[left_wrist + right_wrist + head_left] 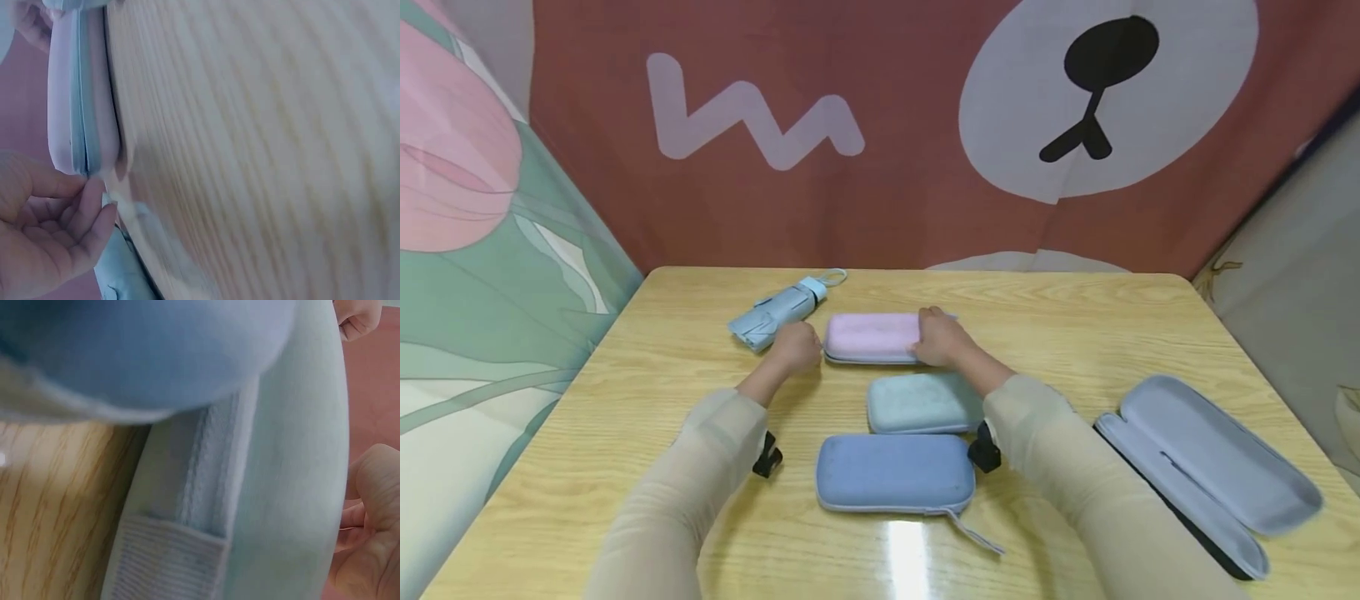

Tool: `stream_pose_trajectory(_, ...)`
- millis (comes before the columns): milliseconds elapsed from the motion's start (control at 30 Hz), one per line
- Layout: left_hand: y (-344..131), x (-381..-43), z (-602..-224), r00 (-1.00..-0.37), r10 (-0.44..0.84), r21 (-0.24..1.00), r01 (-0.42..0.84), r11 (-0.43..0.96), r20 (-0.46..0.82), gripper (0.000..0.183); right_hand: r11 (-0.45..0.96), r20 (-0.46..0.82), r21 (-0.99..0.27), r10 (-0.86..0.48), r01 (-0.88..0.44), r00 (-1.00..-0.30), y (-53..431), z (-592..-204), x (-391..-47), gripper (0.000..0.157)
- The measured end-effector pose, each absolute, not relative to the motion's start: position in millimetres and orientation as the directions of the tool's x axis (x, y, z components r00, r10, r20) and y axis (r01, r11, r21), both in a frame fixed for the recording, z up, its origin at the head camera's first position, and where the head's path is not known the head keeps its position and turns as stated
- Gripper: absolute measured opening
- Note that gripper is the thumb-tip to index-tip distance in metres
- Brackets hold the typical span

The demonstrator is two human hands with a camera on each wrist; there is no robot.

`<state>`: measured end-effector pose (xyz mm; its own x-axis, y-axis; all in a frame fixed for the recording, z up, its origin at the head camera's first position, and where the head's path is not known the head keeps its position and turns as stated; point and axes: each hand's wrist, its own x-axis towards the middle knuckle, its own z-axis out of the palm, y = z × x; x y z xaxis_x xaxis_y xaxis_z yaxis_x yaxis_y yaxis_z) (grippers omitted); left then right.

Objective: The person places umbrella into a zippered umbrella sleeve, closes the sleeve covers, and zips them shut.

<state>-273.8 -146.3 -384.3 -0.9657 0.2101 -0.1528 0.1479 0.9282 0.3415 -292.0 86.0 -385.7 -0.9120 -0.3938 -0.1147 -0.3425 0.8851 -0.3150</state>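
A pink zippered case [872, 336] lies toward the back of the table, a pale blue-green zip band [89, 94] running along its side. At its left end, the thumb and a finger of my left hand [797, 346] pinch the zipper end, as the left wrist view shows close up. My right hand [942, 336] grips the case's right end, thumb in front and fingers over the top. Just in front lies a mint green case [925, 402], partly behind my right forearm. In the right wrist view the mint case covers part of that hand.
A folded light blue umbrella [781, 312] lies beyond my left hand. Nearest me is a blue case [895, 473] with a zipper cord. An opened grey-blue case [1217, 467] lies at the right. A brown curtain [880, 217] hangs behind the table [1037, 308].
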Motion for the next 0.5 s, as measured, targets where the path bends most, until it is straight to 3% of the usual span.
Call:
stream_pose_trajectory(267,-136,-272,-389,-0.970,0.180,0.278,0.131,0.952,-0.161,0.027,0.906,-0.160,-0.307,-0.352,-0.292,-0.922,86,-384,-292,0.064)
stream_pose_trajectory(367,-137,-276,-391,-0.982,0.140,0.359,0.085,0.929,-0.130,0.030,0.907,-0.148,-0.309,-0.345,-0.288,-0.927,88,-385,-293,0.064)
stream_pose_trajectory(500,-138,-282,-394,-0.994,0.084,0.498,0.035,0.867,-0.076,0.035,0.901,-0.105,-0.304,-0.356,-0.310,-0.929,95,-386,-294,0.052)
